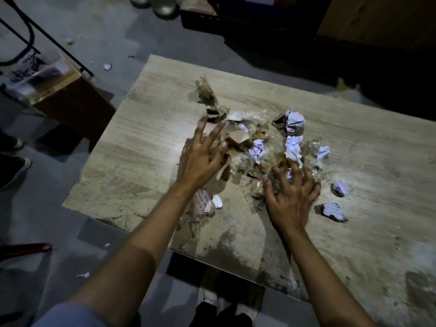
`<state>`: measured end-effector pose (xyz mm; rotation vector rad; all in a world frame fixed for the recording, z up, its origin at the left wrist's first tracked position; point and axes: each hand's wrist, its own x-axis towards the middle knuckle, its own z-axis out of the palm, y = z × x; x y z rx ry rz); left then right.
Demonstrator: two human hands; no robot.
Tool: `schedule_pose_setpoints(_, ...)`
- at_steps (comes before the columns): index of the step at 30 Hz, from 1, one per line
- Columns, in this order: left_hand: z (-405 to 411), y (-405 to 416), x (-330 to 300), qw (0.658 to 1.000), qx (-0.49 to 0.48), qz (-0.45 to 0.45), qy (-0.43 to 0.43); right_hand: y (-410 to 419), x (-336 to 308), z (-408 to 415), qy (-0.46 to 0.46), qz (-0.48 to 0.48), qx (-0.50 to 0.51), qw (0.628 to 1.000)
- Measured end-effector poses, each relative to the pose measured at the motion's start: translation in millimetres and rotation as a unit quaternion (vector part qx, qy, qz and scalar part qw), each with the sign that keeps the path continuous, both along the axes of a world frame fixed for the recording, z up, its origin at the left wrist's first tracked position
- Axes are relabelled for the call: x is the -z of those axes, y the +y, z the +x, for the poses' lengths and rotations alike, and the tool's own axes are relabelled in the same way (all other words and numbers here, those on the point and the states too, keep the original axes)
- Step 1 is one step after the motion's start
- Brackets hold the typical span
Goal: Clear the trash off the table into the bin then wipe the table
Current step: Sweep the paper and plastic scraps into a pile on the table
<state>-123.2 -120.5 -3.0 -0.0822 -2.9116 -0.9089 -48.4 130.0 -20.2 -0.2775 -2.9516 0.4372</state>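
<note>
A heap of trash lies in the middle of the pale wooden table: torn brown cardboard, clear plastic wrap and crumpled white paper balls. My left hand hovers over the heap's left side with fingers spread and holds nothing. My right hand presses down on the heap's near right edge, fingers splayed over plastic and paper. A larger paper ball sits at the far right of the heap. Loose scraps lie to the right of my right hand.
A brown cardboard box lined with a clear bag stands on the floor left of the table. Paper bits lie on the grey floor. Someone's shoes show at the left edge. Dark furniture stands behind the table.
</note>
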Motion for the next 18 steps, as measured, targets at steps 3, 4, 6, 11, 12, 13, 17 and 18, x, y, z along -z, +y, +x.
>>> schedule_pose_setpoints(3, -16, -24, -11, 0.998, -0.025, -0.054, 0.033, 1, -2, 0, 0.007, 0.012, -0.006, 1.0)
schedule_pose_setpoints(4, -25, -33, -14, 0.997, -0.035, -0.063, 0.029, 1, -3, -1, 0.011, 0.014, -0.005, 1.0)
schedule_pose_setpoints(6, -51, -50, -22, 0.997, -0.047, -0.061, 0.026, 0, -4, -1, 0.016, 0.015, -0.002, 1.0)
schedule_pose_setpoints(11, -150, -66, -30, 0.994, -0.073, 0.077, 0.02, 1, 0, -2, 0.026, 0.027, -0.003, 0.999)
schedule_pose_setpoints(12, -167, -65, -27, 0.994, -0.063, 0.089, -0.01, 2, 1, -1, 0.028, 0.027, -0.003, 0.999)
schedule_pose_setpoints(13, -179, -63, -23, 0.993, -0.044, 0.103, -0.043, 2, 2, -1, 0.03, 0.028, -0.004, 0.999)
schedule_pose_setpoints(17, -186, -43, -2, 0.985, 0.038, 0.121, -0.114, 3, 4, -2, 0.028, 0.033, -0.003, 0.999)
schedule_pose_setpoints(18, -179, -36, 2, 0.986, 0.054, 0.113, -0.106, 2, 3, -1, 0.026, 0.033, -0.004, 0.999)
